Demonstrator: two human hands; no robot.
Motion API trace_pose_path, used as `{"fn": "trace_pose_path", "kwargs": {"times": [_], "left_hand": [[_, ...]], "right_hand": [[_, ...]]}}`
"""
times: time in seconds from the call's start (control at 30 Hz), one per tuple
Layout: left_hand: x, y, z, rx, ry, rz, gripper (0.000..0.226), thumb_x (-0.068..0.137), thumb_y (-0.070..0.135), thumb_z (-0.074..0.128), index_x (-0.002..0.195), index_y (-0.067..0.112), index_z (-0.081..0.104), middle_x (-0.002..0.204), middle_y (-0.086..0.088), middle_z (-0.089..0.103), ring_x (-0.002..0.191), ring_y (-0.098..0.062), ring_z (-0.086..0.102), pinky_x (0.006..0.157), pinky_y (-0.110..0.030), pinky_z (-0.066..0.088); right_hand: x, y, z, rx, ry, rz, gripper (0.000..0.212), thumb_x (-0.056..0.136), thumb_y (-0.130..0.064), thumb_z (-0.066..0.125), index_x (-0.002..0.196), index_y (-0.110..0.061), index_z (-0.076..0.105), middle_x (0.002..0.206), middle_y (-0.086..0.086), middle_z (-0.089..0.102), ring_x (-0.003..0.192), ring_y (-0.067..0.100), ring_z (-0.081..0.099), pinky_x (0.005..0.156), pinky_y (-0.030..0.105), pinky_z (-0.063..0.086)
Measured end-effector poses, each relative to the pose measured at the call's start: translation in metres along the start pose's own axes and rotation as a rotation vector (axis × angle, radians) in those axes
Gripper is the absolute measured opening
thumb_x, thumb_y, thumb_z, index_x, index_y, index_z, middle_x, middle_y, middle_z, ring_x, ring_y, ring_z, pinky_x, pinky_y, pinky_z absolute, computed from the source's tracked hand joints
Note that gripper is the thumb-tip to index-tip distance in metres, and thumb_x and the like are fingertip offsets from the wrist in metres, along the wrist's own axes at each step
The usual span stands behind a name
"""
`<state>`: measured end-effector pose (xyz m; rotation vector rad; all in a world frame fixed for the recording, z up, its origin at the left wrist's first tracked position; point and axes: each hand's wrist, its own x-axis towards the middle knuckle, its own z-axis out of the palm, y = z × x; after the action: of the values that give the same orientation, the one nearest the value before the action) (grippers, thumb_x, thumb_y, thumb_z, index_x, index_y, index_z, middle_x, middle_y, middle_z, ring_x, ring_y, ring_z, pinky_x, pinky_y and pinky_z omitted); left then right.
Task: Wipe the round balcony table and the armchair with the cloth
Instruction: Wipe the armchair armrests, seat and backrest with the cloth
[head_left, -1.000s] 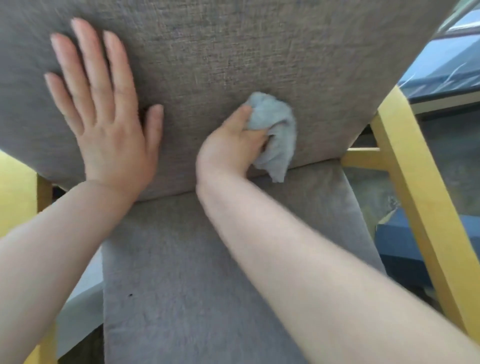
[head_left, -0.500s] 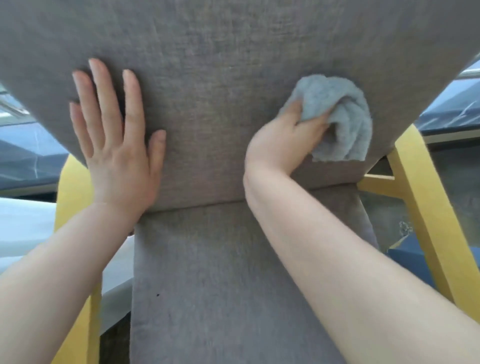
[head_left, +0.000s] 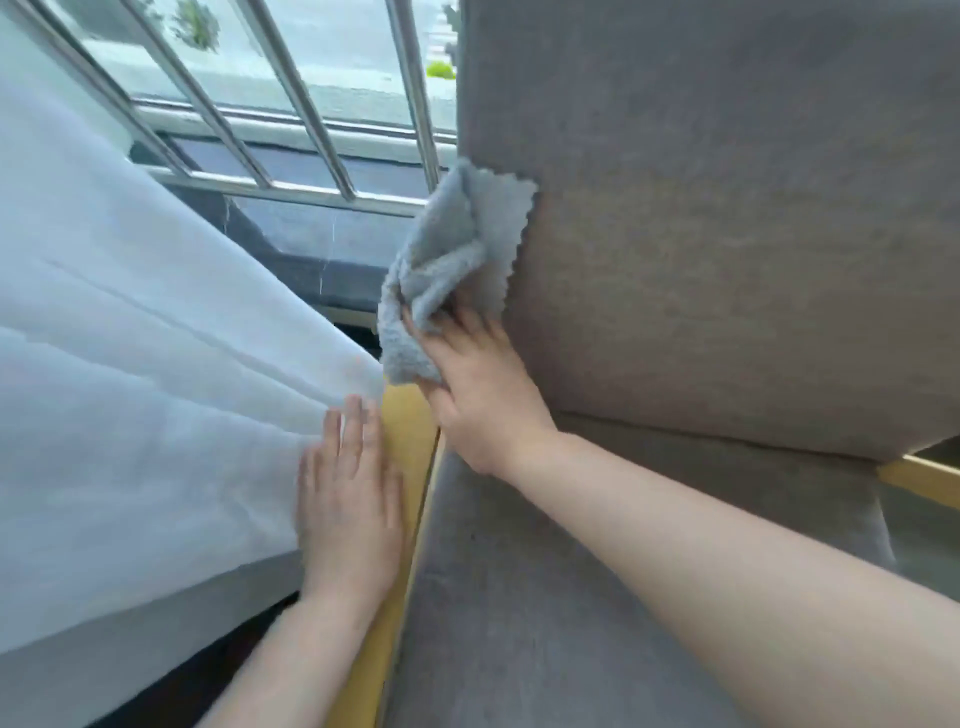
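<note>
The armchair has a grey fabric backrest (head_left: 727, 234), a grey seat cushion (head_left: 519, 623) and a yellow wooden frame (head_left: 405, 431). My right hand (head_left: 478, 384) grips a crumpled light blue-grey cloth (head_left: 447, 280) and holds it against the left edge of the backrest. My left hand (head_left: 348, 499) lies flat with straight fingers on the yellow left armrest, at the edge of a white curtain. The round table is out of view.
A sheer white curtain (head_left: 130, 364) hangs to the left of the chair, touching the armrest. Behind it stands a metal balcony railing (head_left: 291, 104) with slanted bars. Another yellow frame bar (head_left: 919, 483) shows at the right under the backrest.
My view swung left. The right hand carried the cloth from the right part of the backrest to its left edge. The left hand left the backrest and came down onto the armrest.
</note>
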<state>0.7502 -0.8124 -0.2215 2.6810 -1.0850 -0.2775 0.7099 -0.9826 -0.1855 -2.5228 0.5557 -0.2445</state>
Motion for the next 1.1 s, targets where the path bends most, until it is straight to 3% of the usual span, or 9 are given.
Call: {"fn": "trace_pose_path", "kwargs": {"times": [0.13,0.33,0.4,0.5,0.6,0.7,0.87,1.03,1.1], "left_hand": [[-0.074,-0.018,0.015,-0.064,-0.055,-0.157,0.061,0.097,0.040,0.016,0.152,0.014,0.016,0.158,-0.001,0.016,0.145,-0.017,0.017,0.115,-0.036,0.014],[-0.118,-0.023,0.010,-0.026,-0.052,-0.186,0.059,0.101,0.043,0.010,0.149,0.010,0.025,0.153,0.000,0.025,0.141,-0.018,0.026,0.114,-0.035,0.016],[-0.127,-0.022,0.009,0.001,-0.094,-0.196,0.059,0.101,0.040,0.010,0.151,0.011,0.024,0.156,-0.003,0.024,0.141,-0.017,0.025,0.113,-0.038,0.020],[-0.135,-0.023,0.012,0.025,-0.096,-0.185,0.057,0.101,0.035,0.016,0.150,0.009,0.027,0.155,-0.006,0.028,0.141,-0.018,0.028,0.113,-0.041,0.024],[-0.137,-0.025,0.012,-0.024,-0.035,-0.169,0.053,0.096,0.028,0.029,0.141,0.002,0.040,0.148,-0.013,0.040,0.137,-0.022,0.035,0.110,-0.044,0.028],[-0.135,-0.022,0.010,-0.042,-0.039,-0.141,0.054,0.099,0.030,0.024,0.144,0.003,0.036,0.151,-0.010,0.035,0.138,-0.022,0.032,0.111,-0.043,0.025],[-0.128,-0.006,0.008,-0.033,-0.037,-0.144,0.058,0.095,0.026,0.026,0.150,0.009,0.025,0.157,-0.004,0.019,0.146,-0.021,0.016,0.116,-0.043,0.010],[-0.123,0.065,0.042,-0.031,-0.298,0.140,0.065,0.091,0.023,0.036,0.153,0.014,0.017,0.160,-0.003,0.011,0.148,-0.019,0.004,0.119,-0.037,0.000],[-0.125,0.088,0.063,0.004,-0.462,0.182,0.065,0.096,0.020,0.037,0.154,0.016,0.006,0.161,-0.002,-0.001,0.148,-0.019,-0.003,0.119,-0.037,-0.003]], "right_hand": [[-0.012,-0.009,0.043,-0.141,-0.212,0.070,0.063,0.091,-0.022,0.043,0.151,-0.021,0.023,0.156,0.000,0.025,0.146,0.020,0.007,0.119,0.040,-0.001],[-0.104,-0.025,0.060,-0.143,-0.335,-0.449,0.062,0.082,-0.028,0.041,0.143,-0.016,0.038,0.148,0.005,0.042,0.141,0.024,0.030,0.116,0.039,0.015],[-0.072,-0.011,0.052,-0.215,-0.275,-0.300,0.066,0.082,-0.026,0.039,0.147,-0.017,0.032,0.149,0.006,0.040,0.142,0.025,0.028,0.117,0.039,0.013],[-0.065,-0.035,0.063,-0.107,-0.164,0.182,0.071,0.079,-0.023,0.036,0.149,-0.016,0.029,0.149,0.010,0.038,0.143,0.029,0.020,0.119,0.043,0.009],[-0.133,-0.078,0.083,-0.025,-0.246,-0.036,0.061,0.081,-0.026,0.037,0.139,-0.013,0.048,0.146,0.010,0.043,0.142,0.026,0.024,0.115,0.046,0.021],[-0.138,-0.047,0.073,-0.068,-0.247,-0.228,0.054,0.082,-0.025,0.038,0.132,-0.013,0.054,0.148,0.007,0.042,0.143,0.022,0.024,0.115,0.044,0.024],[-0.114,-0.014,0.071,0.098,-0.060,0.293,0.067,0.085,-0.003,0.046,0.149,-0.020,0.031,0.152,0.005,0.035,0.141,0.024,0.023,0.113,0.036,0.022],[-0.225,0.069,0.074,-0.273,-0.323,0.362,0.066,0.077,-0.007,0.054,0.141,-0.019,0.044,0.142,0.009,0.048,0.137,0.029,0.038,0.109,0.049,0.035],[-0.268,0.094,0.055,-0.309,-0.348,0.410,0.061,0.077,-0.010,0.045,0.137,-0.018,0.049,0.139,0.009,0.052,0.133,0.029,0.044,0.105,0.049,0.039]]}}
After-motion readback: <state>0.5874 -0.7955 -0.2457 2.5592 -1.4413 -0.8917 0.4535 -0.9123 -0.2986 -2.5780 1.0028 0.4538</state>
